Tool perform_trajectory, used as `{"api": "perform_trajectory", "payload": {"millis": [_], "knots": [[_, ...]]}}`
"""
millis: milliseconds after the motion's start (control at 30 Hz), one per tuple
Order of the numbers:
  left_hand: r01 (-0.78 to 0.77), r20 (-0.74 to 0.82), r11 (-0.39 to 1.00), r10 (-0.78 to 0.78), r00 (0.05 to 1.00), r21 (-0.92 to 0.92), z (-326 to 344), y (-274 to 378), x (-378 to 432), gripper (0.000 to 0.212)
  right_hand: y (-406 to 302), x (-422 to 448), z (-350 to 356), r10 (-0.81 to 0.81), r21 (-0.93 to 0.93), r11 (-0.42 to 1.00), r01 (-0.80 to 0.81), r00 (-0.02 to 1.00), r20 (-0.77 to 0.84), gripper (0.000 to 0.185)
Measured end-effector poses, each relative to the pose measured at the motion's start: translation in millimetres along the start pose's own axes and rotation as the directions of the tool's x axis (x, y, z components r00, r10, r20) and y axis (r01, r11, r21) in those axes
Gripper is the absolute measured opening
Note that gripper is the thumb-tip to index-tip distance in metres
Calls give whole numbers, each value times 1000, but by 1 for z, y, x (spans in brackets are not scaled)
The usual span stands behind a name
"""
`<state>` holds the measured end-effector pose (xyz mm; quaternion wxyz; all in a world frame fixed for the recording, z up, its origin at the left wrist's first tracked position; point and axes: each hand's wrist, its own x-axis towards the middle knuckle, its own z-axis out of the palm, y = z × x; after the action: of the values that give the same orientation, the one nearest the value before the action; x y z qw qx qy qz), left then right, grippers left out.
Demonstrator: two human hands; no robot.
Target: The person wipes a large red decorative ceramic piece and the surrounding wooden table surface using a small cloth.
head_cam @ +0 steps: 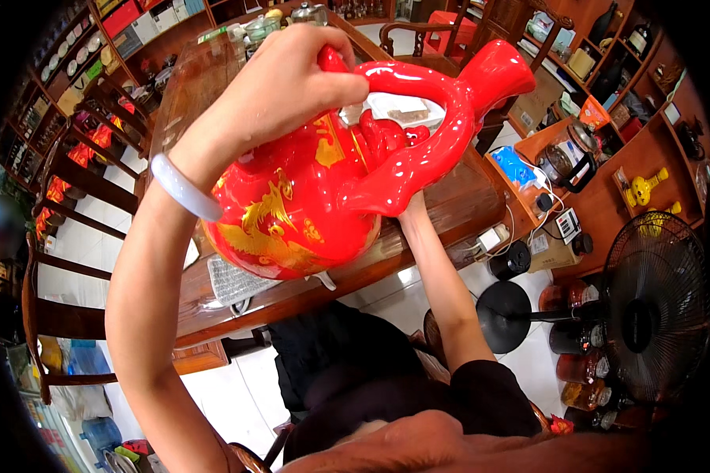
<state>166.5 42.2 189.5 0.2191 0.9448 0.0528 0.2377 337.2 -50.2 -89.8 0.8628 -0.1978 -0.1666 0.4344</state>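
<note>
A large glossy red ceramic pot (pixel 361 222) with gold phoenix decoration is held tilted above the near part of a wooden table (pixel 207 325). My left hand (pixel 299 77), with a pale bangle (pixel 183 188) on its wrist, has its fingers curled around the pot's arched red handle (pixel 411 77). A flared red spout (pixel 500 77) points to the upper right. My right hand (pixel 414 207) reaches up behind the pot; only its wrist shows and its fingers are hidden. Below the pot, a grey patterned cloth (pixel 234 281) lies near the table's front edge.
A black floor fan (pixel 639 325) stands at right, beside several filled jars (pixel 583 366). A glass kettle (pixel 562 159) and cables occupy the side shelf. Wooden chairs (pixel 83 189) line the left. Glassware (pixel 263 26) stands at the table's far end.
</note>
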Motion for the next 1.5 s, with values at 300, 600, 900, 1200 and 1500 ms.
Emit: {"api": "perform_trajectory", "payload": {"millis": [300, 600, 900, 1200, 1500], "knots": [[112, 135, 994, -111, 985, 3, -5, 21, 8, 25, -2, -4, -10, 27, -65, 998, -26, 1000, 11, 38], [23, -13, 1000, -23, 1000, 6, 4, 12, -8, 21, -12, -1, -12, 25, -177, 984, -22, 1000, 15, 38], [327, -218, 923, -368, 904, -203, -36, 20, -74, 23, -18, 51, 57, 83, -277, 960, -44, 988, 129, 23], [325, -390, 849, -489, 780, -416, -48, 0, -153, 29, -4, 118, 119, 393, -716, 697, 26, 822, 412, 30], [285, -458, 786, -567, 684, -548, -58, -11, -179, 25, 36, 135, 16, 210, -723, -543, 427, 903, 376, 18]]}}
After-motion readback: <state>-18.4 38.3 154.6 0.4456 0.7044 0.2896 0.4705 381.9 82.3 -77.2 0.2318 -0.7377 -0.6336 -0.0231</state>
